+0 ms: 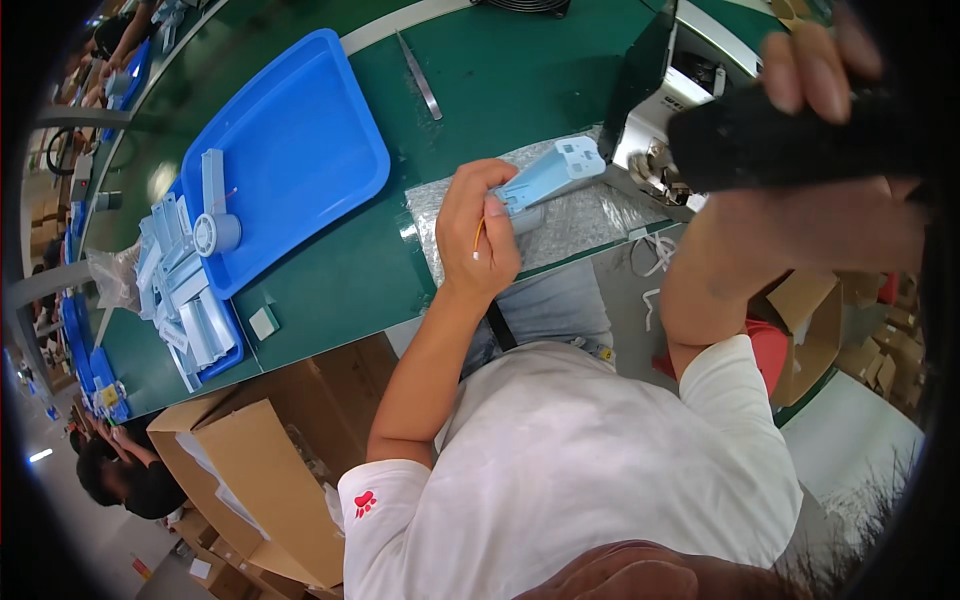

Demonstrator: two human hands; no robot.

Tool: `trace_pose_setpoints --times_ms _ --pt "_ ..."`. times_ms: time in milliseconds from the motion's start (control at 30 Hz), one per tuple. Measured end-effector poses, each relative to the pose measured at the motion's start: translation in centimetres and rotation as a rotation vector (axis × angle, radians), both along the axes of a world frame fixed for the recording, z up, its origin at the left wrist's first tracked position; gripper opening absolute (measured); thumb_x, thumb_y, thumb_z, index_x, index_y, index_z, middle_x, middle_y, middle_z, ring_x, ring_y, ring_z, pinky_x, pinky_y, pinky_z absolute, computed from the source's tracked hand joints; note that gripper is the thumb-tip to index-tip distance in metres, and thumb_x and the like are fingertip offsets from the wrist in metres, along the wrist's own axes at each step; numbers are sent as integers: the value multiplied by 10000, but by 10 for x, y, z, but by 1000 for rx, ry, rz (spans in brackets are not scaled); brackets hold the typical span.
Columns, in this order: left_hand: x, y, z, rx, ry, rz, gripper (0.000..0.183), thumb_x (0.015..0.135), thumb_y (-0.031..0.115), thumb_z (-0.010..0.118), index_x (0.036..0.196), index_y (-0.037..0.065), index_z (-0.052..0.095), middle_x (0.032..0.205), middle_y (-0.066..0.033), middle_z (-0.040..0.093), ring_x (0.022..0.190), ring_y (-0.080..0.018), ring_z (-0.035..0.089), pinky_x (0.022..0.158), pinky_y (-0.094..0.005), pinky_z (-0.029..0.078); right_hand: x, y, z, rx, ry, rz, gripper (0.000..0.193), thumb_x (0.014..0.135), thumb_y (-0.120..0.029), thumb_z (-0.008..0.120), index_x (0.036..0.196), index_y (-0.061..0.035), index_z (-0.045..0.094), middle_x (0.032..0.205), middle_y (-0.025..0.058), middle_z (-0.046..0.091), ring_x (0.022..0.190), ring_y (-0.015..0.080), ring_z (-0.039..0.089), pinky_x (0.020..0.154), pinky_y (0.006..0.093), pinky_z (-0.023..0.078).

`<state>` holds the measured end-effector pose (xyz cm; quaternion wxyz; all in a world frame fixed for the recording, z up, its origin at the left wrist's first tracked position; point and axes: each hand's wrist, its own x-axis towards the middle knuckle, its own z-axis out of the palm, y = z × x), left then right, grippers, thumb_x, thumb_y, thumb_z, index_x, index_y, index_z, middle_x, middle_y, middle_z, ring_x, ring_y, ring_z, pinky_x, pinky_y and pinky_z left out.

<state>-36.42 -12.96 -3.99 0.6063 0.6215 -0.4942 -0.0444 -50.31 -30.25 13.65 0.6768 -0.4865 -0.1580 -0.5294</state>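
My left hand (478, 235) is closed around a light blue plastic housing (545, 178) above the near edge of the bench. A thin orange wire (478, 238) with a small white plug hangs over my fingers from it. High at the right, my right hand (812, 78) is raised close to the camera. Its fingers curl over a dark, blurred block (780, 140), whose kind I cannot make out. Behind that block stands a silver and black machine (650, 130). Clear bubble wrap (590, 215) lies beneath my left hand.
A blue tray (300, 150) holds a light blue part with a round end (217, 233). Beside it, several light blue parts (180, 280) are heaped in another blue tray. Tweezers (420, 78) lie on the green bench (480, 75). Cardboard boxes (265, 480) stand below. People work at far left.
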Motion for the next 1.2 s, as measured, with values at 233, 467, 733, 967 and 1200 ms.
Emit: trace_pose_setpoints --times_ms 233,467,733,967,1200 --pt "2 1 0 13 28 -17 237 954 83 445 1011 -40 640 1010 -200 668 881 -342 653 772 -379 514 45 9 -15 -11 158 -304 640 985 -660 550 1098 -32 497 734 59 586 673 158 622 601 287 553" --pt "3 1 0 50 10 -38 287 977 101 420 1018 -79 639 1045 -226 667 914 -340 666 831 -368 519 42 -6 -32 -88 160 -264 609 983 -618 551 1117 -26 509 790 69 595 630 160 591 580 279 516" --pt "1 2 -2 27 14 -10 211 901 58 484 1000 -42 641 1041 -215 673 915 -380 649 798 -427 528 21 -5 -17 40 146 -85 656 882 -610 536 1133 -4 534 1031 94 503 814 174 491 667 326 397" --pt "1 5 -5 16 -3 -9 219 905 57 474 1013 -47 634 1051 -221 669 925 -386 649 819 -437 526 22 0 -38 -82 148 -130 684 921 -655 472 1128 -7 546 1074 126 530 822 206 542 675 338 434" --pt "5 2 -10 -3 61 -56 253 973 94 427 1048 -50 621 1058 -240 652 962 -395 646 878 -427 509 5 19 -6 -73 18 192 698 925 -618 639 1184 20 521 1159 147 545 905 243 633 777 388 535"
